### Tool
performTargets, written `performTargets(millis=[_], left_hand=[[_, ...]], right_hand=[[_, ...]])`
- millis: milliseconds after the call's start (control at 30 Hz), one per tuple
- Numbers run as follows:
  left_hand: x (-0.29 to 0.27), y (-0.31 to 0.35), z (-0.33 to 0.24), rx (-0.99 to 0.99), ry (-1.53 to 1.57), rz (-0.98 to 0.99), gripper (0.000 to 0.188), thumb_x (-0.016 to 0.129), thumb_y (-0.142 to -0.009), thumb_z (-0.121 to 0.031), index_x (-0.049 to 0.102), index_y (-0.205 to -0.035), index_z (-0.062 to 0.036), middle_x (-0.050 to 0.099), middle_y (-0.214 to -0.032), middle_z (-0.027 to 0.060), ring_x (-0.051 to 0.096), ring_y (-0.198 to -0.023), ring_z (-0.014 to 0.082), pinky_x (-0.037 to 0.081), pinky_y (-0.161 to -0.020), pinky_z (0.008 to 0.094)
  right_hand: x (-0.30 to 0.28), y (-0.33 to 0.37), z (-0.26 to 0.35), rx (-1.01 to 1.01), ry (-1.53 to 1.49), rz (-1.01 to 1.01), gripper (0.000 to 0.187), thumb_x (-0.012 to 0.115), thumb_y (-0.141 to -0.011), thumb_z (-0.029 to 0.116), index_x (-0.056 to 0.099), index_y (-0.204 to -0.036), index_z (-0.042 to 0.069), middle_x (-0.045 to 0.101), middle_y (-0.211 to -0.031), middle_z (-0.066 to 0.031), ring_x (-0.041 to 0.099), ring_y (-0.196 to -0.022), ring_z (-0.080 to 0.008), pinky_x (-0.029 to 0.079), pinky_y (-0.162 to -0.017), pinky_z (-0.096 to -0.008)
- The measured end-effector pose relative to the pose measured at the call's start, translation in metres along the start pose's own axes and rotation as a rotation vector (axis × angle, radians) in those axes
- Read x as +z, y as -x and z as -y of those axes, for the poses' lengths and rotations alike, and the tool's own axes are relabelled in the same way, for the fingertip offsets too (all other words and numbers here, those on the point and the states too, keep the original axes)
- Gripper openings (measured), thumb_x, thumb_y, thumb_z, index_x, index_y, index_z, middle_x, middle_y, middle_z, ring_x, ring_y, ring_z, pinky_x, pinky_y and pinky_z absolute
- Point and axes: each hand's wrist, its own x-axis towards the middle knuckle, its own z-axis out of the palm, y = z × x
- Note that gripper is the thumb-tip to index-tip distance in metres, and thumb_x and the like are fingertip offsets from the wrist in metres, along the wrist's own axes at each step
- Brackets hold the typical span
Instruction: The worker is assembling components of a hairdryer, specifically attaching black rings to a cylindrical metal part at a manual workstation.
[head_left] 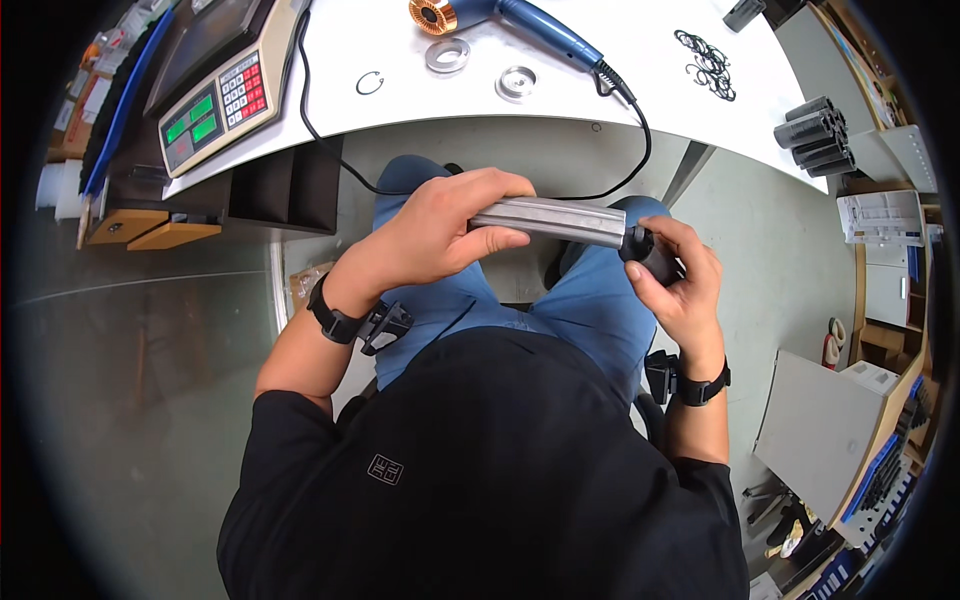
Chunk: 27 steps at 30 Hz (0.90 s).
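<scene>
A grey metal tube [565, 218] lies nearly level above my lap, in front of the table's near edge. My left hand [455, 225] is wrapped round its left end, thumb below and fingers over the top. At the tube's right end sits a black cylindrical part [655, 258], which my right hand [685, 275] grips between thumb and fingers. The black part meets the tube end; how far it reaches inside is hidden. On the table beyond are a snap ring [370, 83], a metal ring [447, 56] and a round metal cap [517, 83].
A blue hair dryer [545, 30] lies on the white table [420, 105], its black cable [645, 135] looping off the edge. At left stands a weighing scale [215, 110]. To the right are a pile of black snap rings [708, 68] and several dark cylinders [815, 135].
</scene>
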Motion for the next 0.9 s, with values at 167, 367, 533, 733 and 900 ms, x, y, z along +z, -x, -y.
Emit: performTargets(millis=[167,367,533,733,900], left_hand=[[-0.005,-0.001,-0.003,0.0,-0.039,0.053,0.037,0.078,-0.089,-0.022,0.066,-0.119,-0.0055,0.065,-0.096,0.0103,0.061,-0.08,0.0276,0.048,-0.07,0.0354],[-0.004,-0.006,0.001,-0.007,0.005,0.086,0.037,0.08,-0.085,-0.017,0.067,-0.118,-0.0037,0.063,-0.092,0.0087,0.058,-0.08,0.0235,0.046,-0.071,0.0332],[0.002,-0.006,0.009,-0.035,0.049,0.102,0.037,0.08,-0.086,-0.016,0.067,-0.118,-0.0032,0.063,-0.092,0.0084,0.058,-0.082,0.0218,0.046,-0.072,0.0326],[0.005,-0.007,0.016,-0.067,0.146,0.133,0.035,0.079,-0.088,-0.018,0.068,-0.117,-0.0023,0.062,-0.092,0.0085,0.058,-0.082,0.0212,0.046,-0.072,0.0325],[0.012,-0.006,0.019,-0.059,0.158,0.131,0.036,0.079,-0.088,-0.02,0.068,-0.117,-0.0019,0.063,-0.092,0.0088,0.058,-0.08,0.0219,0.046,-0.071,0.0331]], right_hand=[[0.0,-0.005,0.004,-0.085,0.073,0.031,0.039,0.083,-0.077,0.013,0.067,-0.111,0.002,0.064,-0.075,-0.0064,0.057,-0.06,-0.0164,0.046,-0.058,-0.0274],[-0.009,-0.006,0.003,-0.073,0.157,0.124,0.038,0.084,-0.076,0.013,0.067,-0.108,0.001,0.068,-0.079,-0.0093,0.064,-0.062,-0.0216,0.05,-0.059,-0.03],[-0.011,-0.003,0.002,-0.034,0.169,0.164,0.038,0.085,-0.074,0.012,0.068,-0.106,0.0,0.071,-0.083,-0.0112,0.068,-0.066,-0.0243,0.054,-0.062,-0.0309],[-0.01,-0.003,0.004,-0.086,0.193,0.156,0.037,0.085,-0.074,0.011,0.068,-0.105,0.001,0.071,-0.082,-0.011,0.069,-0.066,-0.0251,0.054,-0.062,-0.0313],[-0.009,-0.004,0.01,-0.083,0.251,0.191,0.037,0.086,-0.073,0.013,0.069,-0.104,0.003,0.068,-0.077,-0.0093,0.066,-0.061,-0.0243,0.052,-0.058,-0.0316]])
